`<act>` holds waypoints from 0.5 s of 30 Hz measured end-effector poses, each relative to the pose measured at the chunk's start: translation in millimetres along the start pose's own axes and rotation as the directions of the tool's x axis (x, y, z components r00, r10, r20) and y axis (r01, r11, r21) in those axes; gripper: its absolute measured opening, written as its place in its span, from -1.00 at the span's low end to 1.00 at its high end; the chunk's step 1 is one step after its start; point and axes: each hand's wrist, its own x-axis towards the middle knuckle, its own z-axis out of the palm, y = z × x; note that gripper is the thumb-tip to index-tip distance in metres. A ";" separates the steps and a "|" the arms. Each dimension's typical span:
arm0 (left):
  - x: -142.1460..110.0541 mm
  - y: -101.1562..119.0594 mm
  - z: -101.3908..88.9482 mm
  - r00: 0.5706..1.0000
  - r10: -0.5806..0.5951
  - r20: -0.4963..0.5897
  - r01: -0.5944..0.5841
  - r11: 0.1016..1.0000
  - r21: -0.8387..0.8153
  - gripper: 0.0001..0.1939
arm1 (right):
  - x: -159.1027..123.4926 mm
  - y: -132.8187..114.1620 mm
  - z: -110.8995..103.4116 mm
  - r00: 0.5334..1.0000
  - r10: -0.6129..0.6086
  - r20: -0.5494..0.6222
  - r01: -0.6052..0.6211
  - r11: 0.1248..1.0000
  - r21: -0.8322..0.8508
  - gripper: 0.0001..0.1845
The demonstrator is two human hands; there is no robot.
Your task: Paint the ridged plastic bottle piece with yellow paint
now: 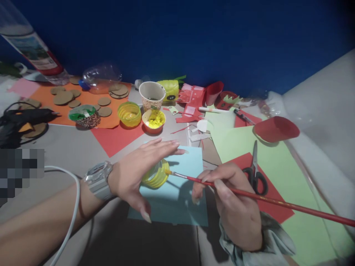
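Note:
My right hand (235, 199) pinches a long red paintbrush (277, 201). Its yellow-loaded bristles are at the side of a clear plastic cup-like piece (156, 175) streaked with yellow paint. My left hand (138, 166), with a watch on its wrist, reaches over that piece with fingers stretched out and thumb apart. The hand partly hides the piece, and I cannot tell whether the palm touches it. Beneath lies a light blue sheet of paper (177, 210). Behind the left hand stand a small cup of yellow paint (154, 123) and a yellow-painted plastic cup (129, 116).
Black scissors (255, 171) lie on red paper at the right, near a red curved piece (277, 129). Cardboard discs (63, 98), a green-paint cup (84, 116) and a glue gun (26, 114) are on the left. A paper cup (152, 96) and large bottle (39, 55) stand behind.

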 end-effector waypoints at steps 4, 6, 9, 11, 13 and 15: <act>-0.4 -0.4 -0.2 1.000 0.002 0.002 -0.002 1.000 0.004 0.48 | 1.1 -1.0 -0.2 0.997 -0.028 0.069 0.028 1.000 -0.012 -0.79; -0.5 -0.4 -0.4 1.000 0.001 0.004 -0.001 1.000 0.006 0.48 | 0.8 -0.9 -0.4 0.998 -0.043 0.050 0.043 0.999 -0.012 -0.76; -0.6 -0.1 -1.0 1.000 0.002 0.010 -0.002 1.000 0.007 0.47 | -2.5 1.6 -1.8 0.997 -0.063 0.039 0.064 0.998 -0.028 -0.77; -0.7 0.4 -1.3 1.000 0.000 0.013 0.000 1.000 0.009 0.46 | -5.9 3.8 -3.1 0.996 -0.054 0.067 0.056 0.998 -0.027 -0.78; -0.8 0.6 -1.3 1.000 -0.003 0.009 0.003 1.000 0.008 0.46 | -8.7 5.4 -4.3 0.995 -0.033 0.098 0.035 0.999 -0.023 -0.79; -0.8 0.6 -1.2 1.000 -0.005 0.003 0.005 1.000 0.005 0.45 | -9.9 6.0 -5.0 0.993 -0.025 0.116 0.027 1.000 -0.016 -0.78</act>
